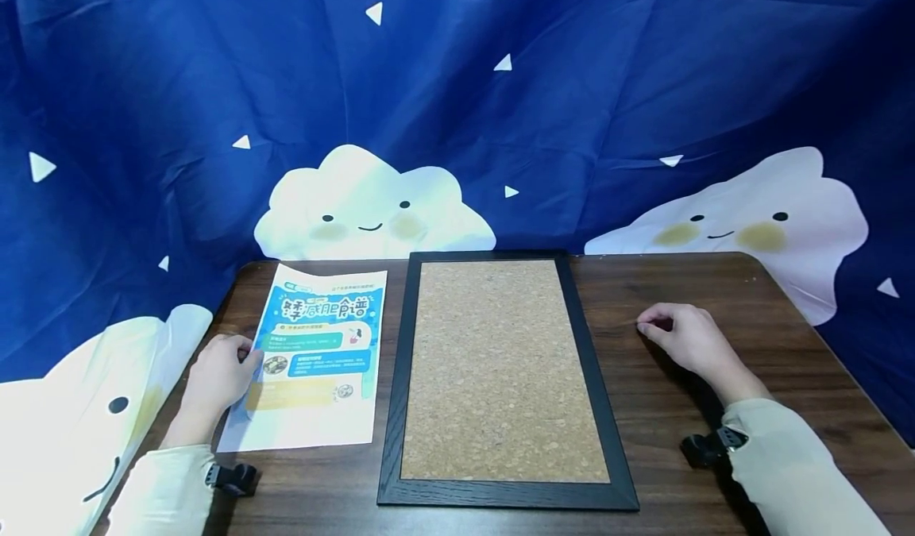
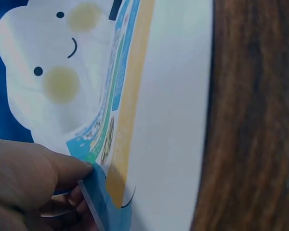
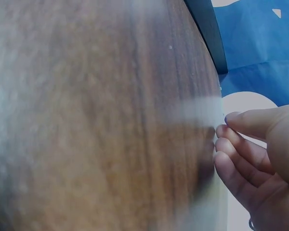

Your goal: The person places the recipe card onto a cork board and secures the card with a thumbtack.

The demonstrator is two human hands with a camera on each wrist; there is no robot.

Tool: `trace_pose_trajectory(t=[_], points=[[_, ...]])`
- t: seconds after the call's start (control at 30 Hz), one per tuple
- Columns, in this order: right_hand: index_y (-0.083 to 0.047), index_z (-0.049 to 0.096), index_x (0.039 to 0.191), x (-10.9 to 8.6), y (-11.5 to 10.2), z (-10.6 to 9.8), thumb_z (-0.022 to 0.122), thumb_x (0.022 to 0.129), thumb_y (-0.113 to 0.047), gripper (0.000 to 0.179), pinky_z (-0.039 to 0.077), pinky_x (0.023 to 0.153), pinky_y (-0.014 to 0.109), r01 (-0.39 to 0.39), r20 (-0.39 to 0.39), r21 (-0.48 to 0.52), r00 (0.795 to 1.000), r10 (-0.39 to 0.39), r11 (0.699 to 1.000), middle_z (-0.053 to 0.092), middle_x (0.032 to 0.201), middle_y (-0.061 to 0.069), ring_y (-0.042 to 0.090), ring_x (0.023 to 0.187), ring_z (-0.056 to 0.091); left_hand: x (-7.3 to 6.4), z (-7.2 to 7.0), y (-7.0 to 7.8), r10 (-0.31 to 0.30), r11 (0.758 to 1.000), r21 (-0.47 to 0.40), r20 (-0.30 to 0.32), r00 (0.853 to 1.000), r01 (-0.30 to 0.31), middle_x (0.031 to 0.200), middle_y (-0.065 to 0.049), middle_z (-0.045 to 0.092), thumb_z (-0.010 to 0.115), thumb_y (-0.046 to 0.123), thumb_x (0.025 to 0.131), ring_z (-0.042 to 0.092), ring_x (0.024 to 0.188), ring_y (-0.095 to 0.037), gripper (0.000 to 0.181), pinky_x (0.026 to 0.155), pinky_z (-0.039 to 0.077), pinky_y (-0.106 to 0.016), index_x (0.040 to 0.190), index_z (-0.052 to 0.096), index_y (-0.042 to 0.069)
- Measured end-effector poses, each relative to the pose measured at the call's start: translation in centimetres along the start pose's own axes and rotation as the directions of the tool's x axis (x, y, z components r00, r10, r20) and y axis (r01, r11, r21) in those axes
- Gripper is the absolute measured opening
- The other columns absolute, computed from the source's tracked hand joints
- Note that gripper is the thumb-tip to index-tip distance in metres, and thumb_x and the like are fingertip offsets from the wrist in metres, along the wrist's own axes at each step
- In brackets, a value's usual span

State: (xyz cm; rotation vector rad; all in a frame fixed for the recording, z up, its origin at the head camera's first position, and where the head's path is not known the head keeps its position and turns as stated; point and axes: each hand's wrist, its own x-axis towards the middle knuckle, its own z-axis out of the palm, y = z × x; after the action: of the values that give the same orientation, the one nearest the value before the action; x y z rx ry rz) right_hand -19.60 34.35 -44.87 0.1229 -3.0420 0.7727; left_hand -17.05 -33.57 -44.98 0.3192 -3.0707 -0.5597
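A printed paper poster (image 1: 322,409) with blue, green and yellow blocks lies at the left of the table. My left hand (image 1: 223,373) pinches its left edge; in the left wrist view the thumb (image 2: 72,171) presses the printed side and the sheet curves up there. Right of the poster lies a cork board (image 1: 503,377) in a black frame (image 1: 396,409), its cork surface bare. To the right of the board, my right hand (image 1: 689,337) is at the table with fingers loosely bent. In the right wrist view its thumb and fingertips (image 3: 226,144) come close together, with nothing visible between them.
The dark wooden table (image 1: 801,361) has rounded back corners. Behind and beside it hangs a blue cloth (image 1: 557,107) with white clouds and triangles. Each wrist carries a small black camera, the left (image 1: 232,479) and the right (image 1: 711,447).
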Motion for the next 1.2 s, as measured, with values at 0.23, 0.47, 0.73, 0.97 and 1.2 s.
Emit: trace_pose_trajectory(t=[0.23, 0.47, 0.73, 0.97, 1.2], points=[[-0.002, 0.079, 0.110, -0.1, 0.0, 0.0, 0.071, 0.104, -0.012, 0.014, 0.054, 0.083, 0.052, -0.014, -0.017, 0.017, 1.000, 0.014, 1.000, 0.077, 0.114, 0.025, 0.035, 0.096, 0.066, 0.3, -0.3, -0.4, -0.032, 0.997, -0.065, -0.002, 0.999, 0.032, 0.122, -0.036, 0.070, 0.058, 0.015, 0.109, 0.067, 0.098, -0.043, 0.036, 0.079, 0.056, -0.054, 0.128, 0.067, -0.014], [-0.003, 0.080, 0.110, -0.3, -0.1, 0.2, 0.071, 0.104, -0.011, 0.013, 0.055, 0.085, 0.055, 0.010, -0.041, 0.016, 0.999, -0.009, 1.000, 0.078, 0.112, 0.023, 0.034, 0.096, 0.067, 0.4, -0.5, -1.1, -0.024, 0.993, -0.117, -0.004, 1.000, 0.023, 0.123, -0.035, 0.070, 0.058, 0.016, 0.110, 0.067, 0.104, -0.045, 0.037, 0.087, 0.055, -0.060, 0.129, 0.068, -0.014], [-0.003, 0.080, 0.110, -0.8, -0.1, -0.2, 0.071, 0.104, -0.011, 0.013, 0.055, 0.088, 0.059, 0.038, -0.051, 0.002, 0.998, -0.038, 0.999, 0.078, 0.113, 0.023, 0.036, 0.098, 0.067, 0.0, -1.3, -1.4, -0.087, 0.973, -0.207, 0.060, 0.994, 0.098, 0.122, -0.032, 0.072, 0.054, 0.020, 0.113, 0.066, 0.097, -0.035, 0.040, 0.075, 0.052, -0.035, 0.134, 0.066, -0.012], [-0.002, 0.079, 0.109, -1.2, 0.1, -0.2, 0.071, 0.104, -0.011, 0.012, 0.055, 0.087, 0.062, 0.040, -0.065, 0.001, 0.997, -0.039, 0.999, 0.078, 0.112, 0.024, 0.038, 0.098, 0.068, -0.3, -1.7, -1.8, -0.076, 0.957, -0.279, 0.017, 0.997, 0.077, 0.114, -0.030, 0.076, 0.056, 0.017, 0.112, 0.069, 0.089, -0.028, 0.037, 0.065, 0.049, -0.023, 0.129, 0.069, -0.013], [-0.002, 0.079, 0.112, -1.4, 0.1, -0.1, 0.071, 0.104, -0.009, 0.013, 0.055, 0.088, 0.063, 0.032, -0.073, 0.016, 0.997, -0.031, 0.999, 0.078, 0.114, 0.025, 0.038, 0.099, 0.067, -0.5, -2.1, -2.3, -0.098, 0.934, -0.345, 0.018, 0.995, 0.098, 0.111, -0.029, 0.077, 0.054, 0.020, 0.113, 0.066, 0.077, -0.013, 0.040, 0.060, 0.052, -0.024, 0.131, 0.068, -0.013]])
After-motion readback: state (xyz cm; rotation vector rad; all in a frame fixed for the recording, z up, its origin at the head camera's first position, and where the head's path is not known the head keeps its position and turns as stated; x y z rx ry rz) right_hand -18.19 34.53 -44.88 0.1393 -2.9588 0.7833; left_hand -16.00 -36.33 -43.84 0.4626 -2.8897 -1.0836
